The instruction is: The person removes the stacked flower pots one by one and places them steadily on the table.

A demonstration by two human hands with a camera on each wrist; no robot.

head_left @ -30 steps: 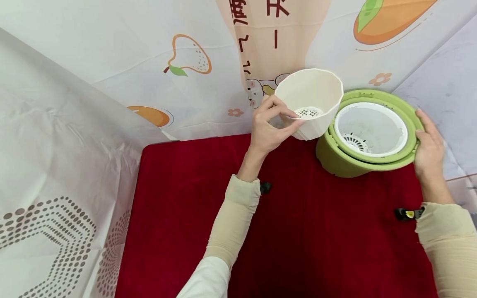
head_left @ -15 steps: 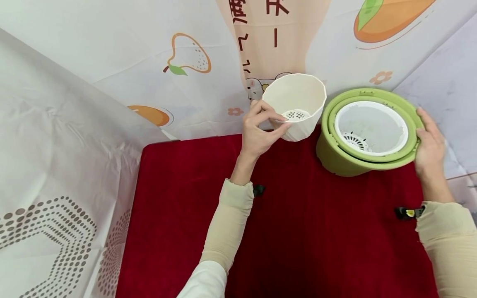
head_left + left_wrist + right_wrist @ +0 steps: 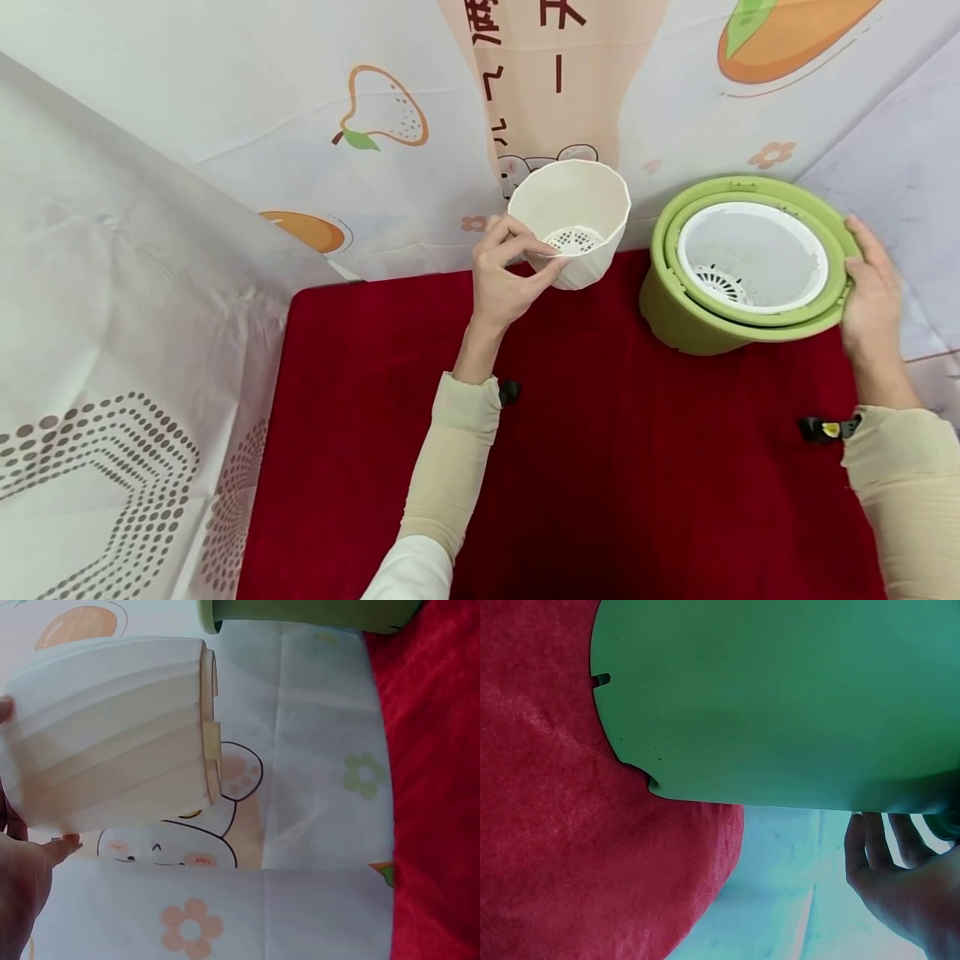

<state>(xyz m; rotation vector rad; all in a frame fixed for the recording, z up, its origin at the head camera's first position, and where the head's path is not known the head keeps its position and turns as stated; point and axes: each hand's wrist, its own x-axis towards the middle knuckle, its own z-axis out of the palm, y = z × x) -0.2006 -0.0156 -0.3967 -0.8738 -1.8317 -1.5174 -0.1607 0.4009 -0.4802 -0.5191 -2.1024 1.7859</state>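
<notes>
My left hand (image 3: 506, 275) pinches the near rim of a cream-white flowerpot (image 3: 600, 200), which is tilted so its mouth and perforated bottom face the head view. In the left wrist view, the white flowerpot (image 3: 112, 742) shows its slanted ribs, and part of my left hand (image 3: 26, 877) is at its rim. To the right, my right hand (image 3: 870, 304) grips the outer rim of a green flowerpot (image 3: 686, 321). Nested inside are another green rim and a white inner pot (image 3: 787, 250) with a slotted base. Fingers of my right hand (image 3: 907, 877) show below the green wall.
A red cloth (image 3: 600, 467) covers the table. Behind it hangs a pale printed sheet (image 3: 420, 192) with fruit drawings and writing, close to both pots. Another white sheet (image 3: 135, 333) is on the left.
My left hand has carried the white flowerpot left and slightly down, opening a gap between it and the green one. My right hand and the green flowerpot have hardly moved.
</notes>
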